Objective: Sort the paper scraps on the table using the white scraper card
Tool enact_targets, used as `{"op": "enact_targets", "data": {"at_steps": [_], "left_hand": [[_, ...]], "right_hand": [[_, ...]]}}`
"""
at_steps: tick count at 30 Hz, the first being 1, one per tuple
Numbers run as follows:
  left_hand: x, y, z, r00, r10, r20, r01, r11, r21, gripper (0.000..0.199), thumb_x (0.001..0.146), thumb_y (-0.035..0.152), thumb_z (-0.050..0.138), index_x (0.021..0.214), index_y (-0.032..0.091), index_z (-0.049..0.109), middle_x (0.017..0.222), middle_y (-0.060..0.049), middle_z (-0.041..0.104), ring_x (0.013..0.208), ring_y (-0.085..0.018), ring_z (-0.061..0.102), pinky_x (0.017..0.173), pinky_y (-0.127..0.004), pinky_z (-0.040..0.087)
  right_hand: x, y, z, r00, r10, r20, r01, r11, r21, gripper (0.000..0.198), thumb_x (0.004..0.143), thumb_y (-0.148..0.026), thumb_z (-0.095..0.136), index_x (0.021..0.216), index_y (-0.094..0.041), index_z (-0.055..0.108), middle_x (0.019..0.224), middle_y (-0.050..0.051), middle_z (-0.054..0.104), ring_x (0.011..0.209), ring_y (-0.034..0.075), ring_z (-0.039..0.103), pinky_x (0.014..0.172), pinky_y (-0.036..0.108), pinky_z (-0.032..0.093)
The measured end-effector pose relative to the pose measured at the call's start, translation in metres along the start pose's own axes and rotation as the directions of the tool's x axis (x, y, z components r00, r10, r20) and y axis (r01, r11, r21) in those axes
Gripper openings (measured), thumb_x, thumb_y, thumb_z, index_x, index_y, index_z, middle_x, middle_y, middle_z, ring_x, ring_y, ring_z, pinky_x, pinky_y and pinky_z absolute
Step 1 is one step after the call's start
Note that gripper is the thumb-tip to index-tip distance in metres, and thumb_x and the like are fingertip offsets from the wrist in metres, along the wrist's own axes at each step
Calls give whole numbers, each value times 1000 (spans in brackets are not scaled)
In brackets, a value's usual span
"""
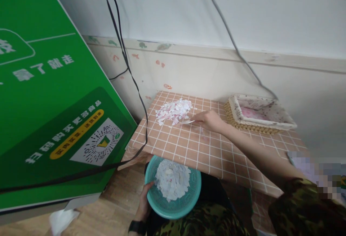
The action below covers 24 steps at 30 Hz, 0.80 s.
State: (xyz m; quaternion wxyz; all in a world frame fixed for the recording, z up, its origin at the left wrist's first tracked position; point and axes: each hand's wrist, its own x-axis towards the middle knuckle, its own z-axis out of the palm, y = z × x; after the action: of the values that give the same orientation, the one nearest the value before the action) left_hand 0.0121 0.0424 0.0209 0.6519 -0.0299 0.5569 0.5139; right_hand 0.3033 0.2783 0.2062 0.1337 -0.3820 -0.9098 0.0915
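Note:
My left hand (146,192) grips the left rim of a teal plastic colander (195,203), held at my lap just below the table edge. A heap of torn white paper scraps (173,179) fills its middle. Over the table, my right hand (209,120) is closed on a thin, flat white piece (188,121) whose exact kind I cannot make out. That piece touches or lies close to the right front edge of a pile of white and pinkish paper scraps (174,110) on the brown checked tablecloth (183,146).
A wicker basket with a cloth lining (270,119) stands on the table's right side, against the wall. At left rises a large green cabinet (67,120) with white lettering. A black cable (138,88) hangs down across the table's left corner. A white bag (62,221) lies on the floor.

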Motion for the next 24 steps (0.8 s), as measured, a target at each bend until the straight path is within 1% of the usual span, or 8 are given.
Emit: {"op": "enact_targets", "data": {"at_steps": [3, 6, 9, 13, 16, 18, 21, 24], "left_hand": [[3, -2, -3, 1000, 3, 23, -3, 1000, 3, 30, 58, 31, 69, 80, 11, 71, 70, -9, 74, 78, -33, 69, 73, -47, 52], [7, -4, -8, 1000, 9, 28, -9, 1000, -2, 32, 57, 31, 71, 81, 11, 72, 70, -9, 74, 73, -31, 69, 72, -46, 52], [10, -5, -11, 999, 18, 51, -17, 1000, -10, 28, 58, 30, 71, 79, 11, 72, 69, -8, 74, 72, -31, 69, 72, -46, 52], [14, -8, -16, 995, -2, 101, 6, 999, -40, 29, 61, 31, 70, 83, 12, 72, 74, -8, 75, 73, -30, 68, 72, -45, 51], [17, -8, -18, 996, -12, 91, 17, 999, -51, 31, 61, 32, 70, 84, 12, 72, 75, -7, 75, 71, -28, 68, 73, -43, 51], [16, -8, -17, 997, -12, 74, 16, 999, -48, 31, 61, 32, 70, 84, 11, 72, 76, -7, 75, 72, -27, 68, 74, -42, 51], [11, -5, -11, 999, -14, 51, 15, 1000, -22, 31, 60, 31, 70, 84, 11, 72, 75, -8, 75, 75, -29, 69, 75, -43, 51], [7, -4, -8, 999, 2, 42, -2, 1000, -12, 30, 60, 30, 69, 83, 11, 72, 74, -9, 75, 78, -31, 68, 75, -44, 50]], "right_hand": [[10, -7, 9, 996, -78, 32, 77, 996, 47, 26, 86, -25, 48, 100, -30, 69, 97, -1, 70, 91, 16, 62, 74, 29, 43], [1, -7, 7, 994, -84, 65, 80, 995, 54, 23, 83, -23, 50, 93, -29, 70, 92, 0, 69, 92, 18, 61, 73, 29, 43], [-20, -1, -4, 994, -55, 98, 52, 998, 29, 23, 82, -23, 51, 92, -28, 71, 92, 1, 69, 96, 20, 61, 73, 30, 44], [-48, 11, -29, 991, 0, 131, 0, 1000, 6, 23, 82, -24, 51, 93, -29, 71, 99, 1, 69, 101, 22, 61, 77, 32, 46], [-56, 17, -39, 994, 12, 106, -13, 1000, 3, 24, 83, -26, 52, 96, -28, 72, 101, 2, 69, 103, 23, 60, 82, 35, 46], [-50, 17, -35, 999, 5, 49, -6, 1000, 16, 25, 83, -26, 52, 98, -27, 71, 100, 2, 70, 106, 23, 59, 85, 35, 46], [-26, 13, -13, 998, -28, -51, 32, 996, 83, 27, 84, -21, 50, 101, -26, 71, 100, 1, 70, 107, 20, 58, 87, 33, 46], [-1, 9, 13, 995, -75, -65, 84, 985, 150, 29, 84, -19, 49, 104, -26, 69, 106, 0, 69, 109, 18, 57, 92, 34, 45]]}}
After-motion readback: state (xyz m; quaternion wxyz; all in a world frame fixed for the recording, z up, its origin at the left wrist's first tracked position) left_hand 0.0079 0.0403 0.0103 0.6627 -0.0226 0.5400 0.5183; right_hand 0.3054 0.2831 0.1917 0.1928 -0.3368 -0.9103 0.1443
